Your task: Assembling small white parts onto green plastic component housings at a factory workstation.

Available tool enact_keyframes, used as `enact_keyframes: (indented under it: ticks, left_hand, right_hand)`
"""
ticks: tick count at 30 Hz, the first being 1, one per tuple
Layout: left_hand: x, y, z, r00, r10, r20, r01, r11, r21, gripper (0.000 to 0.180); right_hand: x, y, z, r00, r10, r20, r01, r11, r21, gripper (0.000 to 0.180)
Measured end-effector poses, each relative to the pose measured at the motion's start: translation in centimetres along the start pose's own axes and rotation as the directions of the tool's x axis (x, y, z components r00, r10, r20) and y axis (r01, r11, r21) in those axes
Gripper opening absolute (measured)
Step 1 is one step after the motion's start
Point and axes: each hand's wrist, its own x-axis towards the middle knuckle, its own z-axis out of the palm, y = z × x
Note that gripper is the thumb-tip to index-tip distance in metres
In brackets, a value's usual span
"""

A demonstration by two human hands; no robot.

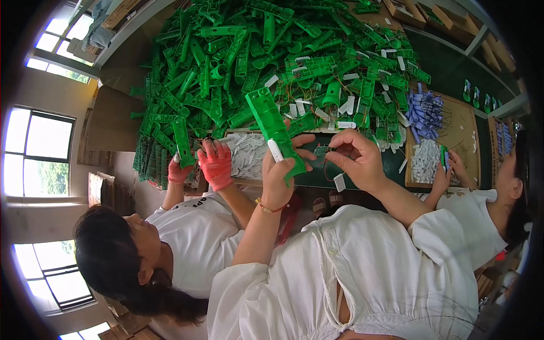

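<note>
In front of a tall heap of green plastic parts (272,62) piled on the desk (453,68), the person's left hand (281,164) is raised with the forearm rising steeply from the lower middle of the view, a thin bracelet (266,208) at the wrist. Its fingers wrap around the lower end of a long green plastic piece (272,126), which stands tilted, its top leaning left toward the heap; a small white tab (275,150) lies against the piece under the thumb. The right hand (356,158) sits just beside it, elbow bent and forearm coming in from the right, thumb and forefinger pinched on a small dark component (322,151) with thin wires. A small white tag (339,182) hangs just below that hand.

To the left, another person's hands in red gloves (215,164) rest at the foot of the heap, near a mound of white tabs (246,153). At the right, a second co-worker's hand (447,167) holds a small green part beside a wooden tray (464,130) of white and bluish pieces.
</note>
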Motion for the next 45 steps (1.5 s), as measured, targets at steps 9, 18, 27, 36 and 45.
enact_keyframes:
  ticks: [9,18,27,36,45]
  left_hand:
    - [0.7,-0.7,3.7,0.982,0.187,-0.024,-0.163,0.909,0.384,0.06]
    - [1.8,-1.8,5.2,0.943,0.298,-0.147,-0.175,0.822,0.541,0.057]
    - [3.1,-0.9,3.5,0.763,0.596,0.25,-0.209,-0.139,0.968,0.07]
    - [2.8,-1.7,2.7,0.624,0.523,0.581,-0.447,-0.372,0.814,0.084]
    - [1.9,-3.3,3.7,0.842,0.524,0.126,-0.395,0.442,0.805,0.088]
  right_hand:
    - [-0.3,-1.7,-1.3,0.999,-0.041,-0.026,0.043,0.997,0.065,0.019]
    - [-0.4,-0.3,-1.5,0.901,-0.434,0.009,0.332,0.674,-0.66,0.033]
    - [-0.4,0.3,-2.6,0.94,0.339,-0.043,-0.191,0.624,0.758,0.028]
    - [1.4,-1.1,-2.1,0.879,0.353,-0.32,0.054,0.593,0.803,0.024]
    - [1.9,-0.3,-2.6,0.819,0.409,-0.403,0.108,0.58,0.808,0.015]
